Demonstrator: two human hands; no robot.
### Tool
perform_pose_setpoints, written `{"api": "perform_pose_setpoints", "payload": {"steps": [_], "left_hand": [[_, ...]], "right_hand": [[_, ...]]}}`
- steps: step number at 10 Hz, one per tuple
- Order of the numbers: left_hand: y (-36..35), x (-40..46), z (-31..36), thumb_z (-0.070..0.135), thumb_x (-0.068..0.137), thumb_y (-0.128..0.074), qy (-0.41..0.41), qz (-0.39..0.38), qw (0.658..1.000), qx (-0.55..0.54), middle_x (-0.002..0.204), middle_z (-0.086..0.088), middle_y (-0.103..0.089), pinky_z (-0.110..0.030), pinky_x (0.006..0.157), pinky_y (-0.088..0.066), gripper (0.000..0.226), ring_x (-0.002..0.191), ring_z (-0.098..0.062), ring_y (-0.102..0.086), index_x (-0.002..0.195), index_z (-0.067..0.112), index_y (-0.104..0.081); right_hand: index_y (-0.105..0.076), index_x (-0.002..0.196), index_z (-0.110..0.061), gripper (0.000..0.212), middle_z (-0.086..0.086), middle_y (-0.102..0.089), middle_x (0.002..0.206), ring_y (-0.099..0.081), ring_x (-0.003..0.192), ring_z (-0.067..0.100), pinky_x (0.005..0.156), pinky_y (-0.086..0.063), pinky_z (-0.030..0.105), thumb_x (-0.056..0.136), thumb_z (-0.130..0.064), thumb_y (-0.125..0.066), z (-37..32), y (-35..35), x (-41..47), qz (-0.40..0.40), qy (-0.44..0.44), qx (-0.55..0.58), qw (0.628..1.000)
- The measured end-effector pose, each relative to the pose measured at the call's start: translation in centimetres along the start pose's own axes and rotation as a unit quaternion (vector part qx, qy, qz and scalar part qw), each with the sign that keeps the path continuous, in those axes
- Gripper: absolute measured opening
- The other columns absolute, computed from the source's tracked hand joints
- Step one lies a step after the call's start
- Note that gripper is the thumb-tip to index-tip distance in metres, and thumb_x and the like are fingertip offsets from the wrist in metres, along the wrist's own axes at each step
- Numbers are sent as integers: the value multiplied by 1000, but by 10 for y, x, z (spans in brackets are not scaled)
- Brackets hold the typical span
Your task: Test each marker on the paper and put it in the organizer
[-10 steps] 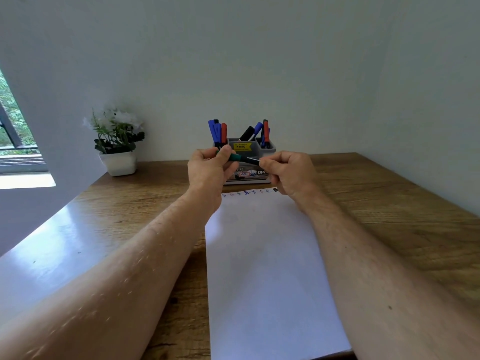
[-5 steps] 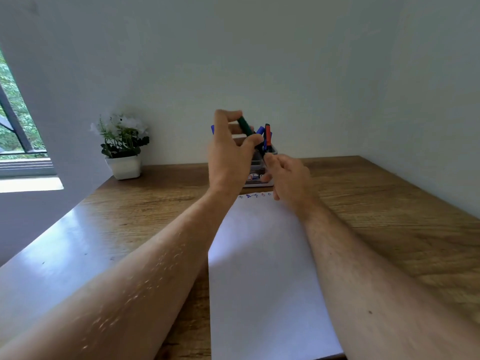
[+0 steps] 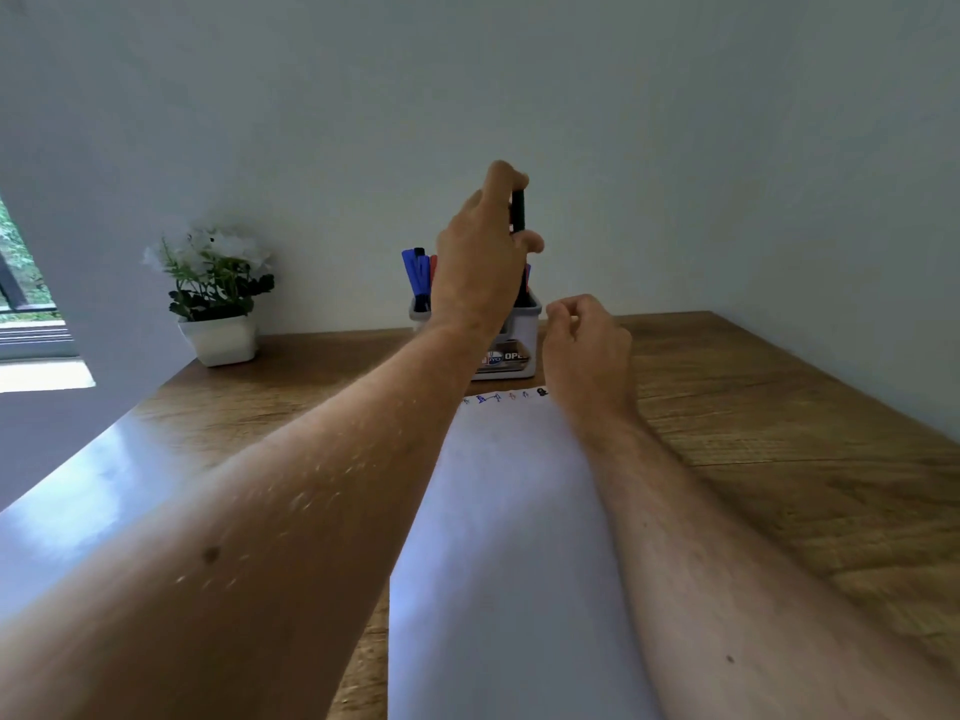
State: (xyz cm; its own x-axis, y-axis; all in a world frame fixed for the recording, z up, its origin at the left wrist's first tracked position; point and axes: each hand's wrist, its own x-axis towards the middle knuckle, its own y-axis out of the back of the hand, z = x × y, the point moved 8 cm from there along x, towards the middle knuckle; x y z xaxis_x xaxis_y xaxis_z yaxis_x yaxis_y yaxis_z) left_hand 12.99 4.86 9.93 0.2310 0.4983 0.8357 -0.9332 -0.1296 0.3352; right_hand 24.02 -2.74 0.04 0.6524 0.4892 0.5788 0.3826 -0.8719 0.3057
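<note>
My left hand (image 3: 483,257) is raised above the grey organizer (image 3: 522,335) and pinches a dark green marker (image 3: 518,210) upright, its lower end going down toward the organizer's right compartment. Blue and red markers (image 3: 418,275) stand in the organizer's left side. My right hand (image 3: 584,345) hovers just right of the organizer with loosely curled fingers and holds nothing. A white sheet of paper (image 3: 509,537) lies lengthwise on the desk, with small coloured test marks (image 3: 506,396) along its far edge.
A white pot with a flowering plant (image 3: 215,293) stands at the back left of the wooden desk (image 3: 779,433). A white wall rises right behind the organizer. A window (image 3: 26,304) is at the far left.
My left hand has taken the green marker from both hands, lifted it and turned it upright over the organizer. My right hand has let go and stayed beside the organizer.
</note>
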Motion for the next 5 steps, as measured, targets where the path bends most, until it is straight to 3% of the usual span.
{"api": "perform_pose_setpoints", "payload": {"steps": [1, 2, 4, 5], "left_hand": [[-16, -6, -13, 12, 89, -69, 26, -56, 997, 53, 83, 5, -65, -33, 66, -59, 36, 71, -14, -67, 119, 17, -50], [-25, -13, -27, 19, 88, -71, 53, -104, 988, 101, 85, -1, -70, -36, 68, -60, 38, 71, -16, -67, 121, 19, -51], [-15, -17, -28, 21, 99, -54, 82, -115, 979, 147, 105, -12, -70, -33, 67, -53, 41, 91, -28, -69, 140, 24, -49], [5, -18, -27, 27, 102, -49, 91, -103, 974, 179, 100, -11, -72, -33, 66, -53, 26, 86, -29, -68, 124, 20, -61]], "right_hand": [[-64, 101, -15, 24, -1, -64, 79, -59, 65, 5, 46, -39, 20, 102, -29, -44, 0, 1, 0, 2, 0, -3, 1000], [-65, 102, -15, 24, -8, -59, 75, -54, 63, -2, 46, -34, 15, 103, -29, -45, -2, 2, 0, 2, -4, -3, 1000], [-69, 95, -11, 25, -10, -58, 71, -53, 61, -3, 44, -33, 6, 101, -23, -48, -12, 7, 0, -14, 18, 1, 1000], [-73, 95, -11, 24, -5, -65, 77, -58, 66, -1, 53, -38, 9, 99, -21, -52, -27, 9, 3, -38, 29, 43, 998]]}}
